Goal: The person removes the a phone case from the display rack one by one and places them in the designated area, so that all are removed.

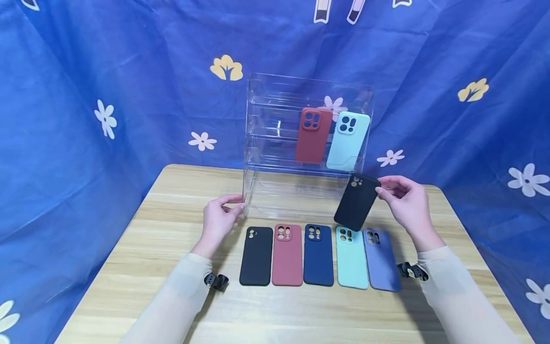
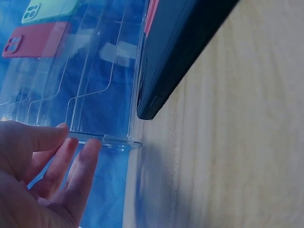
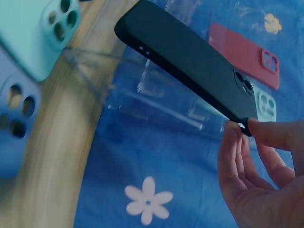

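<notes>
My right hand [image 1: 406, 203] pinches a black phone case [image 1: 357, 201] by its upper right corner between thumb and fingers. The case hangs tilted in front of the lower right of a clear acrylic display stand [image 1: 296, 177]. At the stand's lower left edge, my left hand [image 1: 220, 217] rests its fingertips against the side wall, fingers loosely extended in the left wrist view. A red phone case [image 1: 313, 136] and a mint phone case [image 1: 348, 142] lean in the stand's upper right tiers.
A row of cases lies before the stand: black [image 1: 256, 256], pink [image 1: 287, 255], navy [image 1: 318, 255], mint [image 1: 352, 260] and lavender [image 1: 382, 262]. They lie on a wooden table [image 1: 172, 267]. Behind hangs a blue flowered cloth [image 1: 159, 95].
</notes>
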Demonstrator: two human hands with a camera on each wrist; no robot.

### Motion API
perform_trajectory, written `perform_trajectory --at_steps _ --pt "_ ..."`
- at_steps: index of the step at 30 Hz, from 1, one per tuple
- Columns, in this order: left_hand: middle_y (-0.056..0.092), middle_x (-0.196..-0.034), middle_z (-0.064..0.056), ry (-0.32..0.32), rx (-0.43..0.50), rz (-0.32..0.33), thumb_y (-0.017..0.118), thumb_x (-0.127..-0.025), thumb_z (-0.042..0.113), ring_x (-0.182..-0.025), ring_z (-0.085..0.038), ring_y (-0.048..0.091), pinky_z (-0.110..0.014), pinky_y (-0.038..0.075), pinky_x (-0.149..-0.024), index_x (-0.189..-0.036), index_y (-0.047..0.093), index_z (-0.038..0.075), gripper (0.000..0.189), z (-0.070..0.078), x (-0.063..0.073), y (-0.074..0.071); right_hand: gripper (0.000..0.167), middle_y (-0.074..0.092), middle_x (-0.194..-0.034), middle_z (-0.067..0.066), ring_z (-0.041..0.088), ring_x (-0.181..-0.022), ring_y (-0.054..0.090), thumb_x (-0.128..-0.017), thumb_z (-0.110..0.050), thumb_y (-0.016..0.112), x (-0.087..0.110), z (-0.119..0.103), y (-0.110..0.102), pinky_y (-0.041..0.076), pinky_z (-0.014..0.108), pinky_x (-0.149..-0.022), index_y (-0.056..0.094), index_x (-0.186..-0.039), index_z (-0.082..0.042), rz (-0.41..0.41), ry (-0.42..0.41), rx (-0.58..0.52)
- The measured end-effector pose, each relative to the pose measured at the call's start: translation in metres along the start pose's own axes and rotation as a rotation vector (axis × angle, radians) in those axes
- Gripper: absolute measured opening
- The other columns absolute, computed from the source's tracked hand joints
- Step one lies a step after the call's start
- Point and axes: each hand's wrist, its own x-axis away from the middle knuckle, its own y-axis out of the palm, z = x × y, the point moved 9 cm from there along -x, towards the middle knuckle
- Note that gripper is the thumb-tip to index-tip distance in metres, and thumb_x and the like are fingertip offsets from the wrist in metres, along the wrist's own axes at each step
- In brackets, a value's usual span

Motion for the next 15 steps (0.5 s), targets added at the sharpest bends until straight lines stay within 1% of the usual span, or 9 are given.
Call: perform_trajectory --at_steps 2,4,7,9,12,15 --pt "0.079 -0.101 -0.021 -0.003 0.002 -0.002 0.077 -0.093 0.012 -0.071 -0.041 0.076 -0.028 0.054 -0.041 -0.120 0.076 0.011 0.026 -0.001 0.000 0.000 0.024 0.075 -0.086 -0.006 -0.001 -0.072 0.070 -0.092 -0.011 0.078 0.002 0.008 -0.005 0.058 0.010 -0.068 0.075 -0.115 -0.001 -0.016 0.010 0.024" --pt "0.079 -0.100 -0.021 -0.010 0.004 -0.005 0.077 -0.093 0.013 -0.071 -0.040 0.076 -0.032 0.057 -0.044 -0.120 0.076 0.011 0.027 -0.002 0.000 0.000 0.025 0.073 -0.085 -0.011 -0.001 -0.071 0.070 -0.093 -0.011 0.078 0.003 0.017 -0.012 0.058 0.011 -0.067 0.074 -0.115 -0.001 -0.031 0.027 0.042" --pt "0.079 -0.098 -0.021 -0.018 -0.001 -0.004 0.077 -0.093 0.013 -0.071 -0.040 0.076 -0.041 0.061 -0.048 -0.121 0.076 0.011 0.028 -0.003 0.001 0.000 0.027 0.072 -0.083 -0.017 -0.003 -0.071 0.070 -0.093 -0.010 0.077 0.004 0.032 -0.024 0.059 0.012 -0.065 0.073 -0.117 0.002 -0.055 0.055 0.044" --pt "0.079 -0.101 -0.022 -0.016 -0.003 -0.002 0.077 -0.093 0.012 -0.071 -0.040 0.076 -0.043 0.062 -0.050 -0.121 0.075 0.010 0.028 -0.002 0.001 -0.001 0.029 0.070 -0.082 -0.020 -0.004 -0.070 0.070 -0.093 -0.009 0.077 0.004 0.042 -0.035 0.059 0.013 -0.064 0.071 -0.118 0.005 -0.065 0.081 0.041" --pt "0.078 -0.105 -0.021 -0.006 -0.004 0.000 0.077 -0.093 0.012 -0.071 -0.040 0.076 -0.040 0.061 -0.047 -0.121 0.076 0.009 0.028 -0.001 0.001 0.000 0.030 0.072 -0.081 -0.020 -0.003 -0.069 0.071 -0.093 -0.006 0.076 0.005 0.057 -0.052 0.059 0.013 -0.062 0.068 -0.119 0.008 -0.085 0.114 0.030" --pt "0.078 -0.108 -0.021 0.005 -0.002 0.000 0.076 -0.093 0.012 -0.071 -0.041 0.076 -0.035 0.059 -0.045 -0.120 0.076 0.008 0.027 0.000 0.000 0.001 0.030 0.074 -0.082 -0.017 -0.001 -0.070 0.072 -0.093 -0.004 0.075 0.007 0.073 -0.068 0.060 0.015 -0.063 0.067 -0.119 0.008 -0.129 0.141 0.021"
